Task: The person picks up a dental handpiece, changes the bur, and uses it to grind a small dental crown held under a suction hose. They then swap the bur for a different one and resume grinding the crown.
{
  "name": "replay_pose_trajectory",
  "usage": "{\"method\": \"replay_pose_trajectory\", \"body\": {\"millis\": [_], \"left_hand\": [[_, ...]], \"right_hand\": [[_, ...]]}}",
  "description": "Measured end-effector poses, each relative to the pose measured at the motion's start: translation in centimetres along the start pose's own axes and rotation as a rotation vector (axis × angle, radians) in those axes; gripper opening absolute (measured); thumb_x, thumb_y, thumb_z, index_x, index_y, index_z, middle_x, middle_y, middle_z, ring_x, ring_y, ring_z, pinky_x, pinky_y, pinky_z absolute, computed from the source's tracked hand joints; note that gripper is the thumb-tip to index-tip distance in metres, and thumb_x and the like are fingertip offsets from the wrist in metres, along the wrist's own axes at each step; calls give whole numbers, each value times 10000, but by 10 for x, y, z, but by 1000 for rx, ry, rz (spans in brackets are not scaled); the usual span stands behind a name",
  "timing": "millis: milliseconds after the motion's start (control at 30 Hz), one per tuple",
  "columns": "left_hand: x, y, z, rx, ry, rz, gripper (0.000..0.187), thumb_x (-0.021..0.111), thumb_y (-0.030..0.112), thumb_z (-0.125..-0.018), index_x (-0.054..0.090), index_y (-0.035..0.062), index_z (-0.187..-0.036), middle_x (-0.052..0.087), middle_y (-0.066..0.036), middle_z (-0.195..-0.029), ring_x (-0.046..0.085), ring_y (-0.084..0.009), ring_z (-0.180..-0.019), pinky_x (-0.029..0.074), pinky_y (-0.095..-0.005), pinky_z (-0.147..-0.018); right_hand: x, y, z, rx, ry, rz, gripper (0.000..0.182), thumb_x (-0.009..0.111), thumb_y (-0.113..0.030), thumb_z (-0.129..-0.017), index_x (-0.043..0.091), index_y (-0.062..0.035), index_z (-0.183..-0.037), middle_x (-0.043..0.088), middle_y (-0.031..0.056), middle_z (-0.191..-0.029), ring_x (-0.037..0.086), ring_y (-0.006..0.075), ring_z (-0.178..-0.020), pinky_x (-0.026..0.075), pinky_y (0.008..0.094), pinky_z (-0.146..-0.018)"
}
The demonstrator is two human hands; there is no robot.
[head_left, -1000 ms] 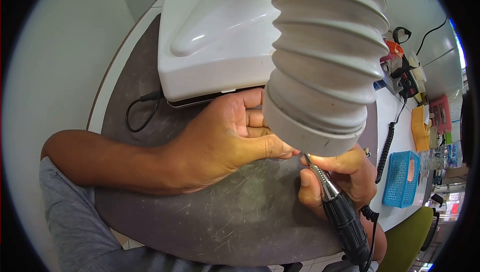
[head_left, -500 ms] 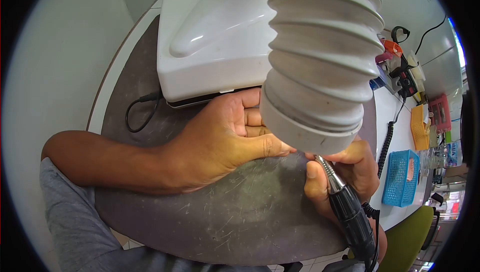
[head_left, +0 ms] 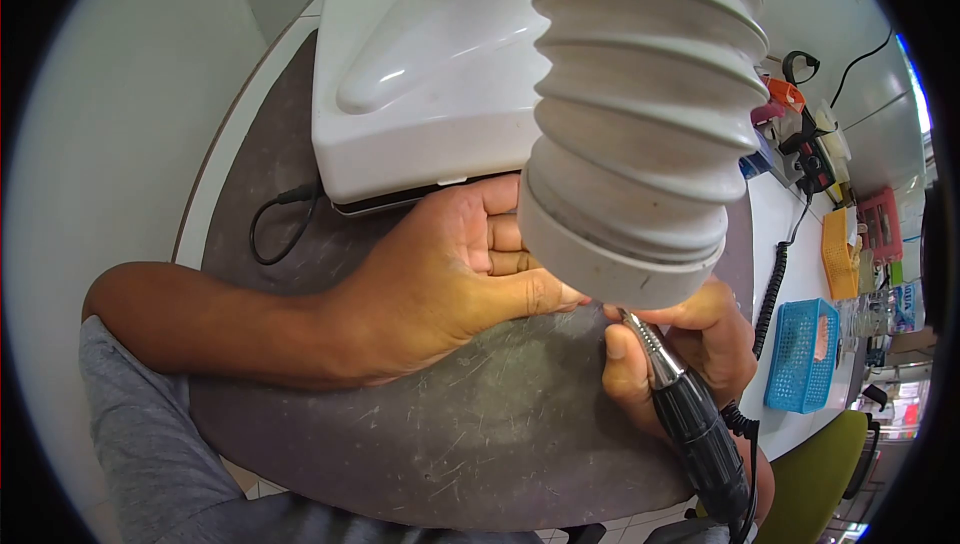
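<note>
My right hand (head_left: 722, 339) grips a rotary handpiece (head_left: 697, 429) with a black body, a silver ribbed nose and a coiled black cord. The tool tilts up and to the left, and its tip lies under the rim of a white corrugated hose (head_left: 645, 104). Left of it, my left hand (head_left: 450, 269) has its fingers curled and its thumb reaching toward the tool's tip. The hose's wide mouth covers those fingertips, so whatever they pinch is hidden. Both hands are close together above a scratched dark grey work surface (head_left: 480, 414).
A white glossy machine housing (head_left: 425, 149) stands behind my left hand, with a black cable (head_left: 265, 229) at its side. To the right are a blue basket (head_left: 800, 359), a yellow basket (head_left: 840, 254), a pink basket (head_left: 880, 229) and a green chair (head_left: 815, 474).
The handpiece and my right hand have shifted slightly left, bringing the tool's nose closer to my left thumb. My left hand stays nearly still.
</note>
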State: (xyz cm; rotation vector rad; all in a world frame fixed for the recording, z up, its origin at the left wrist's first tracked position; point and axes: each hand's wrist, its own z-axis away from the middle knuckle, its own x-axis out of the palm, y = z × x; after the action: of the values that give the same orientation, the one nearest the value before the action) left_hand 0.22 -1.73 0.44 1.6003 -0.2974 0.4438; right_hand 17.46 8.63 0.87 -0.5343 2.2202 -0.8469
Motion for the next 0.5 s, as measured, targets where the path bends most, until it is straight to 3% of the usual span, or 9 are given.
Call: {"method": "replay_pose_trajectory", "body": {"millis": [167, 267, 500], "left_hand": [[1, 4, -1, 1, -3, -24, 359, 588, -21, -833, 463, -31, -1169, 608, -142, -1084, 594, -184, -1016, 485, -276, -905], [1, 12, 0, -106, -10, 38, 344, 585, -10, -837, 468, -34, -1160, 614, -150, -1061, 604, -184, -993, 498, -280, -894], [-1, -1, -4, -110, 5, -30, 325, 583, 10, -845, 477, -44, -1147, 621, -151, -1024, 617, -178, -961, 512, -269, -871]], "right_hand": [[0, -1, 2, 31, 12, 5, 253, 748, -15, -674, 615, -21, -889, 656, 132, -827, 669, 249, -827, 524, 288, -694], [2, 2, 2, 65, 82, -100, 263, 741, -8, -682, 606, -18, -908, 655, 130, -848, 666, 248, -841, 525, 292, -701], [3, 5, 2, -46, 10, 23, 263, 736, -4, -687, 600, -10, -912, 656, 130, -860, 666, 243, -842, 528, 293, -704]]}}
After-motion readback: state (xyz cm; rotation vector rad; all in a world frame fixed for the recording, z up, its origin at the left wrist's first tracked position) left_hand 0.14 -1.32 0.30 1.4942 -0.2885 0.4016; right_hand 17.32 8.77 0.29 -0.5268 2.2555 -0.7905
